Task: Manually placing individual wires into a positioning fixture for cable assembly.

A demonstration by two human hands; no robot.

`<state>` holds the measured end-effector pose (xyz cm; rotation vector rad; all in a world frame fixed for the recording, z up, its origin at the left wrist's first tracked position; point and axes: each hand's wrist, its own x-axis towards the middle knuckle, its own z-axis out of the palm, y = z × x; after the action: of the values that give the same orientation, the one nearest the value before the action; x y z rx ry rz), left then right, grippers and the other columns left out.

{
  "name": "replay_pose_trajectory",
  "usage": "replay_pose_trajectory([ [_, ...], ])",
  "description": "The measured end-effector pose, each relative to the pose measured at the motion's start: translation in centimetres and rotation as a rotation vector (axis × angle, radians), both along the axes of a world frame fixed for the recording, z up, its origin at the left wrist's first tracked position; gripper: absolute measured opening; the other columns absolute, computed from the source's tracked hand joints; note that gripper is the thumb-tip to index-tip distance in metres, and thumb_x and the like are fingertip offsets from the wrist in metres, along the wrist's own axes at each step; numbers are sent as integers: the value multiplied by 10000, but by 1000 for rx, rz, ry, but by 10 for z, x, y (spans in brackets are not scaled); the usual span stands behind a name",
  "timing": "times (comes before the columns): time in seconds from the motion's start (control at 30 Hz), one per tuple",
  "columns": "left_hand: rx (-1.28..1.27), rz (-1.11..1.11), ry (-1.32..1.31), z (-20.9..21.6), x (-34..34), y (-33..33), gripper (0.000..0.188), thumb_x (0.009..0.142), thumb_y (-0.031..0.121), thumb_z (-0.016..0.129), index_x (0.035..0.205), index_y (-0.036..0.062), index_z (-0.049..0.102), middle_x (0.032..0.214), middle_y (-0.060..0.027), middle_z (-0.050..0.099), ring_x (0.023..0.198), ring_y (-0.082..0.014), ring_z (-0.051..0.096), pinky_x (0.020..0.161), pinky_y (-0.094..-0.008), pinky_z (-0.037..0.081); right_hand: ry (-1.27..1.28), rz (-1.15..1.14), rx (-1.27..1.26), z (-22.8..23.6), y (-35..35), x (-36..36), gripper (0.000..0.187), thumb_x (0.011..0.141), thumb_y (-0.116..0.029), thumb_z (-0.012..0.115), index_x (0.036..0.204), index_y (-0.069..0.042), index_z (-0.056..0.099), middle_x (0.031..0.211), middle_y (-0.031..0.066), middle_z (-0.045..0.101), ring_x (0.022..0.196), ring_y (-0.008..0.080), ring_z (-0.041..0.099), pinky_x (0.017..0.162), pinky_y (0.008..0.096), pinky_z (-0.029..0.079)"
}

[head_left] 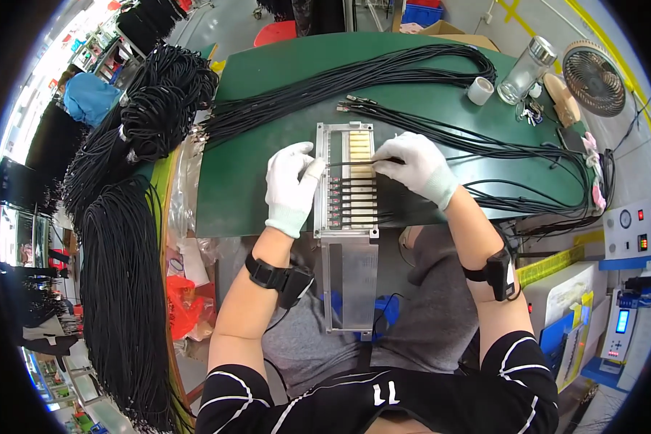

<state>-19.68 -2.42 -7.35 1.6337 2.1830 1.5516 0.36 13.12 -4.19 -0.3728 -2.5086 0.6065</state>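
Metal fixture (346,181) between 2 gloved hands, left hand (290,184) steadying its edge, right hand (417,166) pinching black cable (354,163).

Metal jig (346,181): long grey slotted frame lying flat at the near edge of the green table, its clear hinged cover hanging open toward the person's lap. Black cables (356,201): several seated side by side in the lower slots (upper slots show bare yellow), leads running off right. One cable (354,163), thin and black, lies stretched across the frame just above the filled rows.
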Motion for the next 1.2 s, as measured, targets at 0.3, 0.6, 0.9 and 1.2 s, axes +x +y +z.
replay_pose_trajectory([
  [0.3,-88,-55,-27,-6,-6,1,206,942,254,616,946,72,710,1079,-109,717,1028,-297,644,1000,-425,445,-190,-37,87,0,7,7,81,793,-200,728,797,-120,716,741,63,676,773,279,625,722,403,496],
  [0.6,-81,-112,197,-2,12,1,278,882,360,674,1094,195,749,1255,-161,644,1240,-392,511,1100,-487,353,-196,-35,118,1,4,4,84,794,-209,718,807,-126,723,724,71,672,765,286,627,738,407,500],
  [0.9,-308,-151,436,4,28,8,299,826,427,715,1085,294,785,1378,-183,568,1347,-456,381,1181,-539,216,55,-350,340,-24,36,-12,186,765,-299,763,850,-137,726,900,42,692,938,277,621,810,430,490],
  [1.2,-161,-171,326,-8,15,8,221,837,351,723,994,212,792,1329,-178,606,1312,-427,439,1152,-521,285,-52,-441,243,-12,51,0,157,759,-227,771,859,-120,717,853,57,677,877,289,618,800,417,494],
])
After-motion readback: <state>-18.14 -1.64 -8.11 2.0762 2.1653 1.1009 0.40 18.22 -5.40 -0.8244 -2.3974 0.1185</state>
